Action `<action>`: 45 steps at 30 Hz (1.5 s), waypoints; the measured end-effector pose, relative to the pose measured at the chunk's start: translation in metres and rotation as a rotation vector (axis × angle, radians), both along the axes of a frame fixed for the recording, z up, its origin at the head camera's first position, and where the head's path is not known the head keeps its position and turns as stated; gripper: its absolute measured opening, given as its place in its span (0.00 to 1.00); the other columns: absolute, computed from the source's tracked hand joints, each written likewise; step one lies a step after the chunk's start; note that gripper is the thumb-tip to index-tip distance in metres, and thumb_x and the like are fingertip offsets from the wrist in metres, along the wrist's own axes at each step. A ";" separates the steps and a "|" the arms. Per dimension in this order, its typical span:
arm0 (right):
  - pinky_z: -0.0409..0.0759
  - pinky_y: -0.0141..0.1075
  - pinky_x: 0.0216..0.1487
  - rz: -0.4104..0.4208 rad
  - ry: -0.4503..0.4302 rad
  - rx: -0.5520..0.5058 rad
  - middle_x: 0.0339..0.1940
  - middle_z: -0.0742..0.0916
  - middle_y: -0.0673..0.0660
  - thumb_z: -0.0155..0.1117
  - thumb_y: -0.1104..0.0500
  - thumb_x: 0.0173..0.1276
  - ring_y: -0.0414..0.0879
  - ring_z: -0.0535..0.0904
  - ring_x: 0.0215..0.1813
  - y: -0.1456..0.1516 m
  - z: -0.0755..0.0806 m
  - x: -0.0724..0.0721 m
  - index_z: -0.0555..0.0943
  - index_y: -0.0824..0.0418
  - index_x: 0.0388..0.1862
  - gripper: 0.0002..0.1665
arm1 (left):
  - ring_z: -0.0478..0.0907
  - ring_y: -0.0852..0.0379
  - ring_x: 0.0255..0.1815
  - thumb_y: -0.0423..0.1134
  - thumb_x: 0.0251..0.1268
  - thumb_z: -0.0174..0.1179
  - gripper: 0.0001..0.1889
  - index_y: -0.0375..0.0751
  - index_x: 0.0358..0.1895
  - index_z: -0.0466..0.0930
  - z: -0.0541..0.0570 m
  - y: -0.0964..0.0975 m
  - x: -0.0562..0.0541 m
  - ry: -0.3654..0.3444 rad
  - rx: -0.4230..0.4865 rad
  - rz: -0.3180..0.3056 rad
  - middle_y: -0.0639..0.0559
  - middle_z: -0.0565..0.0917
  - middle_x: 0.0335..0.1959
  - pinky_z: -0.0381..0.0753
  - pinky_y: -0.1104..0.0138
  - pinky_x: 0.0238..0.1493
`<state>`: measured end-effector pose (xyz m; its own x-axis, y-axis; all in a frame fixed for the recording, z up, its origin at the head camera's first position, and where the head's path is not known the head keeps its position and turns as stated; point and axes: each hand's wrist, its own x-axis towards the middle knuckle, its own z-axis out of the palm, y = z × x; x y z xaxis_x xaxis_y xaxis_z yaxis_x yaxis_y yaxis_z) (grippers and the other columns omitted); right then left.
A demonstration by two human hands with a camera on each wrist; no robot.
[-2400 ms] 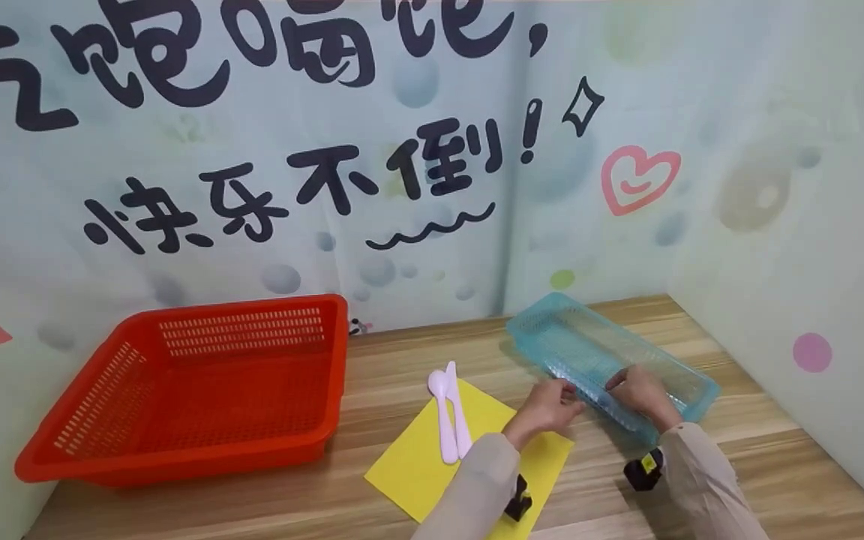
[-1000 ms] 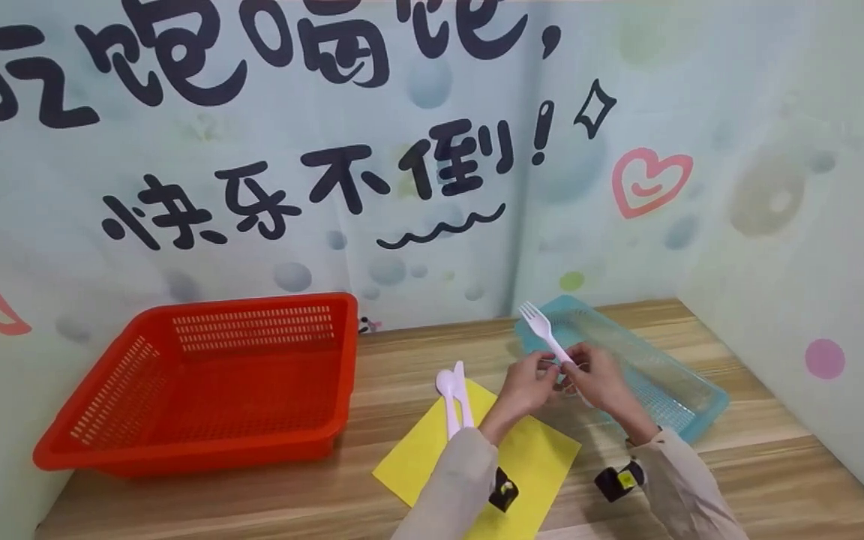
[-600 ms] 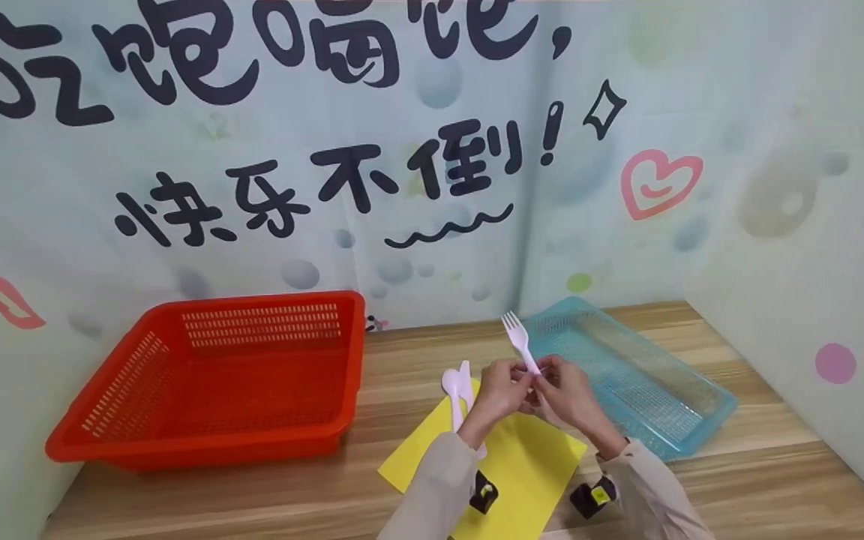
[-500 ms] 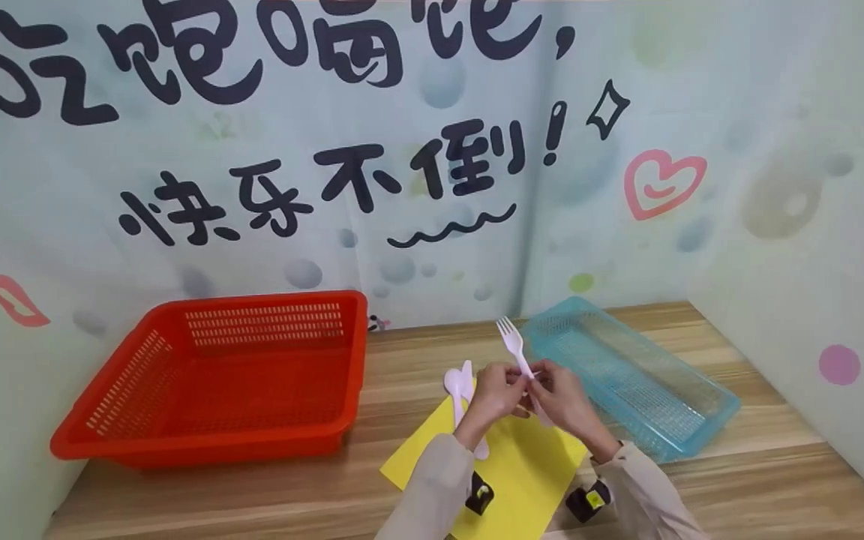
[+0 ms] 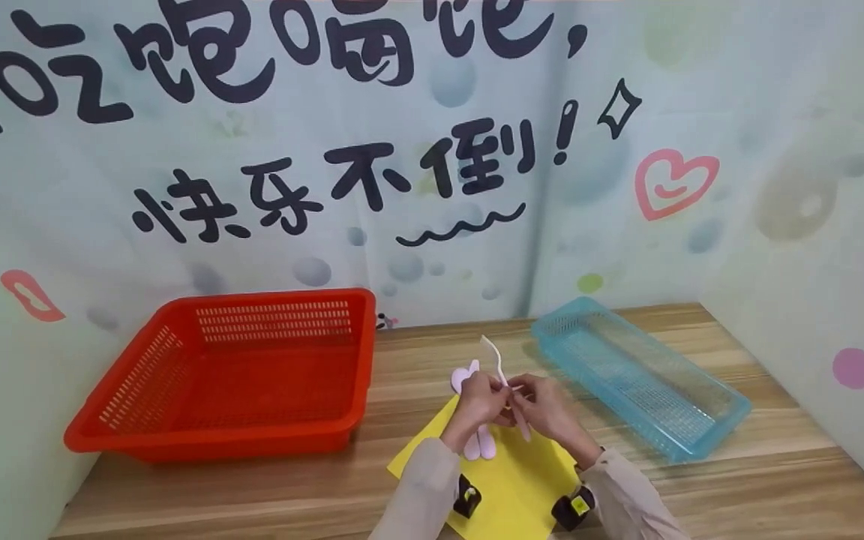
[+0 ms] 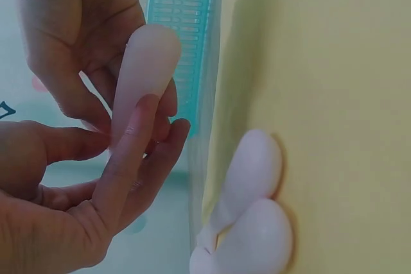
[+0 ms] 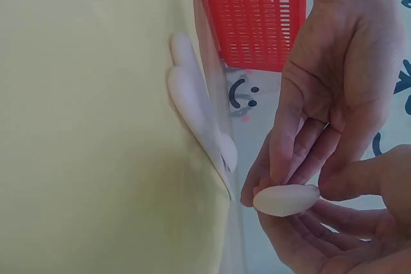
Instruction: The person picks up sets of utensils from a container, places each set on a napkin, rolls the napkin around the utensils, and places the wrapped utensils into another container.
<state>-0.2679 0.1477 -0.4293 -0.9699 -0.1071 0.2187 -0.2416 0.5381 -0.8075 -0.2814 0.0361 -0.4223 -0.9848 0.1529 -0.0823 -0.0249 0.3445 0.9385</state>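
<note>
A pale pink plastic fork [image 5: 498, 360] is held up over a yellow sheet [image 5: 511, 487], its tines edge-on in the head view. My left hand [image 5: 481, 401] pinches it between thumb and fingers from the left. From the right, my right hand [image 5: 548, 405] pinches the same handle. The fork's rounded handle end [image 6: 148, 59] points toward the left wrist camera. A matching spoon [image 5: 460, 379] and knife [image 5: 474, 366] lie side by side on the sheet, partly covered by my left hand.
A large red basket [image 5: 357, 427] stands on the left of the wooden table [image 5: 784, 480]. At the right back lies a long blue mesh basket [image 5: 657, 442]. A printed white curtain [image 5: 312, 187] hangs behind the table.
Both hands lifted the fork away from the blue basket and carried it left over the yellow sheet. The fork has since turned from face-on to edge-on. The view has drifted slightly left.
</note>
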 end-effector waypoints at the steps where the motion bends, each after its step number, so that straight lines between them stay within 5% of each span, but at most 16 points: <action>1: 0.78 0.38 0.30 0.004 -0.013 -0.011 0.29 0.83 0.62 0.53 0.72 0.58 0.49 0.78 0.29 -0.001 -0.001 0.000 0.78 0.73 0.37 0.09 | 0.81 0.49 0.22 0.29 0.60 0.52 0.09 0.27 0.30 0.80 -0.005 0.000 -0.004 0.014 -0.029 0.005 0.42 0.80 0.23 0.79 0.67 0.23; 2: 0.79 0.38 0.30 0.006 -0.028 -0.022 0.29 0.83 0.62 0.53 0.72 0.58 0.49 0.78 0.29 -0.002 -0.002 -0.001 0.78 0.73 0.37 0.09 | 0.81 0.50 0.23 0.29 0.59 0.52 0.09 0.27 0.28 0.80 -0.009 0.000 -0.006 0.056 -0.078 0.008 0.42 0.80 0.23 0.79 0.67 0.24; 7: 0.78 0.36 0.25 -0.001 -0.117 -0.045 0.26 0.82 0.61 0.54 0.72 0.56 0.45 0.76 0.25 -0.004 -0.004 -0.003 0.77 0.75 0.36 0.10 | 0.75 0.59 0.22 0.31 0.51 0.56 0.09 0.38 0.17 0.81 -0.087 -0.001 -0.063 0.297 -0.255 0.029 0.49 0.78 0.17 0.73 0.71 0.24; 9: 0.76 0.33 0.24 -0.011 -0.141 -0.036 0.24 0.81 0.58 0.55 0.71 0.56 0.42 0.74 0.23 -0.004 -0.005 -0.004 0.78 0.75 0.36 0.09 | 0.74 0.60 0.21 0.31 0.49 0.57 0.09 0.41 0.15 0.81 -0.098 -0.003 -0.072 0.292 -0.262 0.024 0.51 0.78 0.17 0.73 0.72 0.24; 11: 0.75 0.32 0.23 -0.015 -0.158 -0.031 0.23 0.80 0.57 0.57 0.70 0.56 0.41 0.72 0.22 -0.004 -0.005 -0.005 0.78 0.74 0.36 0.09 | 0.76 0.60 0.21 0.28 0.48 0.56 0.09 0.38 0.16 0.81 -0.079 -0.004 -0.058 0.261 -0.264 0.040 0.50 0.79 0.17 0.74 0.72 0.24; 14: 0.74 0.31 0.22 -0.015 -0.179 -0.031 0.22 0.79 0.55 0.58 0.69 0.56 0.40 0.70 0.20 -0.005 -0.006 -0.006 0.78 0.74 0.36 0.09 | 0.79 0.56 0.22 0.25 0.51 0.55 0.07 0.30 0.20 0.80 -0.031 -0.008 -0.022 0.160 -0.258 0.055 0.45 0.79 0.20 0.77 0.72 0.25; 17: 0.75 0.33 0.22 -0.021 -0.201 -0.036 0.21 0.79 0.55 0.59 0.70 0.55 0.39 0.70 0.19 -0.006 -0.008 -0.007 0.78 0.73 0.36 0.09 | 0.81 0.50 0.22 0.22 0.52 0.51 0.06 0.23 0.23 0.77 -0.005 -0.011 0.001 0.101 -0.195 0.048 0.39 0.79 0.21 0.79 0.70 0.23; 20: 0.75 0.33 0.23 -0.038 -0.220 -0.040 0.21 0.79 0.55 0.59 0.70 0.55 0.39 0.71 0.20 -0.008 -0.009 -0.009 0.78 0.73 0.35 0.08 | 0.81 0.45 0.22 0.22 0.52 0.51 0.06 0.21 0.24 0.76 0.000 -0.016 0.004 0.063 -0.155 0.024 0.38 0.79 0.20 0.79 0.68 0.22; 24: 0.73 0.31 0.23 -0.057 -0.222 -0.012 0.22 0.79 0.55 0.60 0.71 0.54 0.40 0.71 0.22 -0.009 -0.011 -0.010 0.78 0.73 0.35 0.09 | 0.80 0.47 0.18 0.23 0.48 0.55 0.03 0.25 0.22 0.77 -0.002 -0.025 0.002 0.107 -0.152 0.002 0.41 0.79 0.18 0.77 0.70 0.17; 27: 0.74 0.31 0.25 -0.065 -0.213 0.021 0.23 0.80 0.56 0.61 0.71 0.53 0.41 0.72 0.24 -0.010 -0.012 -0.010 0.78 0.73 0.34 0.09 | 0.78 0.52 0.15 0.23 0.44 0.60 0.01 0.27 0.22 0.78 -0.001 -0.029 0.004 0.136 -0.216 -0.003 0.44 0.77 0.18 0.75 0.72 0.15; 35: 0.76 0.35 0.27 -0.047 -0.177 0.109 0.24 0.81 0.59 0.61 0.69 0.51 0.45 0.76 0.26 -0.012 -0.011 -0.007 0.75 0.74 0.34 0.11 | 0.69 0.54 0.25 0.27 0.35 0.69 0.11 0.35 0.21 0.74 -0.002 -0.033 0.006 0.058 -0.535 -0.065 0.51 0.73 0.21 0.73 0.66 0.31; 45: 0.68 0.30 0.19 -0.049 -0.131 0.200 0.19 0.75 0.55 0.61 0.67 0.52 0.42 0.68 0.21 -0.015 -0.014 -0.006 0.75 0.74 0.31 0.10 | 0.69 0.54 0.25 0.29 0.32 0.71 0.12 0.35 0.20 0.75 -0.004 -0.032 0.006 0.067 -0.573 -0.084 0.50 0.74 0.20 0.72 0.66 0.30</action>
<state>-0.2735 0.1332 -0.4434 -0.9937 -0.0873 0.0701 -0.1113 0.6989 -0.7065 -0.2757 0.0042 -0.4259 -0.9772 0.1801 -0.1128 0.0774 0.7958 0.6006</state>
